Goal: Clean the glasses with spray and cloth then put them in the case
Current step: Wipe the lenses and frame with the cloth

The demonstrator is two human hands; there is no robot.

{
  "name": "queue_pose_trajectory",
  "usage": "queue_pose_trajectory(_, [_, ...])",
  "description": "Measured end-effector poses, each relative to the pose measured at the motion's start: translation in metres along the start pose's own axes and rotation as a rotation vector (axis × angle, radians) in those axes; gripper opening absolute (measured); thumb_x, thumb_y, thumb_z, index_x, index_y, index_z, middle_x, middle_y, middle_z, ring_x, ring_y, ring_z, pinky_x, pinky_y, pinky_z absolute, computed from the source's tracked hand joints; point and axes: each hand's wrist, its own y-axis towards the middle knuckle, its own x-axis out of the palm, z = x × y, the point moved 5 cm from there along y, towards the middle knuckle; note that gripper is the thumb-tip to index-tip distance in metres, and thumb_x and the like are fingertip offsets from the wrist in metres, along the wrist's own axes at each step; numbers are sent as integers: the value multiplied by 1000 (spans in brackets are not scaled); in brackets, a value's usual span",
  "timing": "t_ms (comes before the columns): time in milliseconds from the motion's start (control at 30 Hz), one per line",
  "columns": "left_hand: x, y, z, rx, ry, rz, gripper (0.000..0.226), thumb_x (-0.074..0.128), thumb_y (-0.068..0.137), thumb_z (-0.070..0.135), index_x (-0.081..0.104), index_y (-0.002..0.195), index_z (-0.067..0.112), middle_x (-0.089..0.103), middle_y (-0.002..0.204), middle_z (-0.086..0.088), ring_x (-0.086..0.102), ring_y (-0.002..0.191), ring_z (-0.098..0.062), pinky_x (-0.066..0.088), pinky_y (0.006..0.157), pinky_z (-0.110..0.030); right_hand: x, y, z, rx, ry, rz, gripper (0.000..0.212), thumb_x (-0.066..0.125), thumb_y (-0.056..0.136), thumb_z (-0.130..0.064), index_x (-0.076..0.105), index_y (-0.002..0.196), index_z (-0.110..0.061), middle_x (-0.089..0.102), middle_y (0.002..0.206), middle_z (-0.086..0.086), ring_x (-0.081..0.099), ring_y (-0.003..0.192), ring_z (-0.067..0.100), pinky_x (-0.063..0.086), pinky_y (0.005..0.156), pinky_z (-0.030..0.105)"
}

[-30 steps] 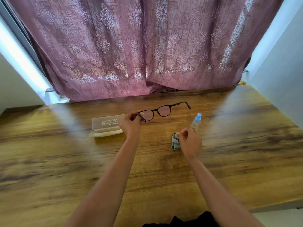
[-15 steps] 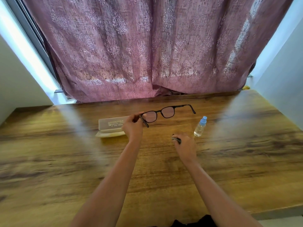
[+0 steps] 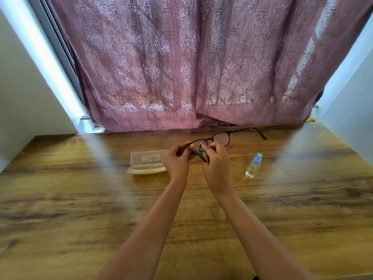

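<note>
- Wood-grain brown, the table (image 3: 80, 229) runs under both bare forearms; the hands meet above it, well clear of the surface.
- The left hand (image 3: 176, 161) has its fingers closed on the near corner of the glasses (image 3: 222, 137), pinching where the folded-in temple meets the frame front.
- The right hand (image 3: 217, 168) is shut on a small grey cloth (image 3: 202, 150), thumb and fingertips pressing it against the lens nearest them; the cloth is mostly hidden inside the pinch.
- I judge the glasses light and springy but easy to bend: the thin dark frame wants holding at the rim or hinge corner, as the left hand does, not by the lens face. Squeezing both sides of the lens through the cloth keeps the rubbing from twisting the bridge.
- The cloth looks soft and limp, so it will bunch; it needs a firm pinch to stay put.
- The frame is slim and black with rounded-rectangular lenses that pick up the curtain's pink; the far lens and far temple reach out beyond the fingertips, unsupported.
- To the left of the left knuckles, just beside them, lies the case (image 3: 147, 162), pale and translucent, with its lid open.
- Right of the right hand, apart from it, stands the spray bottle (image 3: 253, 166), clear with a blue cap.
- Farthest off hangs a mauve patterned curtain (image 3: 181, 67).
</note>
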Motion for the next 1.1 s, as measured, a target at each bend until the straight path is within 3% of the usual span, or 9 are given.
queue_pose_trajectory(67, [-1, -3, 1, -1, -37, -11, 10, 65, 81, -2, 68, 83, 7, 66, 72, -5, 64, 56, 1, 50, 50, -11, 1, -2, -6, -31, -19, -20, 31, 54, 87, 0, 59, 117, 2, 55, 95, 11, 53, 86, 22, 41, 72, 22])
queue_pose_trajectory(200, [-2, 0, 5, 10, -88, -25, 15, 64, 81, -3, 68, 80, 12, 65, 72, -3, 64, 65, -8, 57, 63, -22, -1, -2, -18, -120, 12, -46, 26, 55, 88, -1, 61, 113, 2, 53, 88, 11, 53, 77, 22, 46, 64, 29])
queue_pose_trajectory(333, [-1, 1, 8, 34, -119, -69, 5, 67, 80, 0, 68, 83, 4, 64, 67, -2, 63, 60, -4, 54, 59, -17, -14, 10, -5, -38, -9, 66, 27, 57, 85, 0, 63, 111, 1, 55, 88, 11, 56, 77, 22, 48, 68, 30])
queue_pose_trajectory(433, [1, 2, 8, 39, -102, -68, 12, 70, 79, 5, 68, 90, -1, 66, 63, 7, 61, 58, 1, 51, 57, -14, -10, 6, -11, -60, -38, 51, 34, 56, 85, 1, 59, 119, -2, 54, 88, 11, 53, 78, 21, 45, 67, 27])
queue_pose_trajectory(567, [1, 4, 10, 45, -87, -83, 10, 68, 80, 6, 71, 89, 9, 66, 68, 1, 56, 59, -3, 48, 54, -14, -2, -4, -18, -125, -14, 5, 34, 57, 87, -5, 59, 121, -4, 53, 83, 8, 48, 71, 16, 37, 62, 22])
queue_pose_trajectory(700, [0, 6, 10, 19, -127, -82, 8, 71, 78, 6, 71, 84, 10, 65, 62, 6, 57, 57, -1, 51, 56, -16, -13, 5, -5, -52, 3, 79, 26, 55, 90, -10, 62, 114, -3, 54, 78, 8, 51, 66, 17, 47, 54, 31])
queue_pose_trajectory(867, [4, 5, 10, 4, -111, -85, 10, 70, 79, 5, 71, 88, 6, 68, 72, -1, 63, 66, -6, 54, 63, -19, -6, 0, -18, -111, 17, 58, 24, 57, 89, -10, 63, 110, -1, 52, 79, 1, 43, 69, 2, 38, 59, 17])
queue_pose_trajectory(1000, [2, 5, 10, 12, -89, -82, 9, 71, 78, 6, 71, 87, 7, 67, 69, 1, 63, 60, -1, 53, 59, -17, -13, 10, -6, -40, 9, 98, 14, 62, 86, -12, 68, 95, -2, 60, 79, 8, 56, 62, 17, 48, 53, 31])
queue_pose_trajectory(1100, [5, 4, 11, 34, -74, -91, 8, 71, 78, 6, 71, 81, 13, 67, 60, 9, 61, 57, 0, 50, 56, -14, -19, 17, -3, 26, 14, 166, 7, 65, 83, -9, 67, 83, -3, 63, 80, 9, 60, 64, 22, 46, 56, 29])
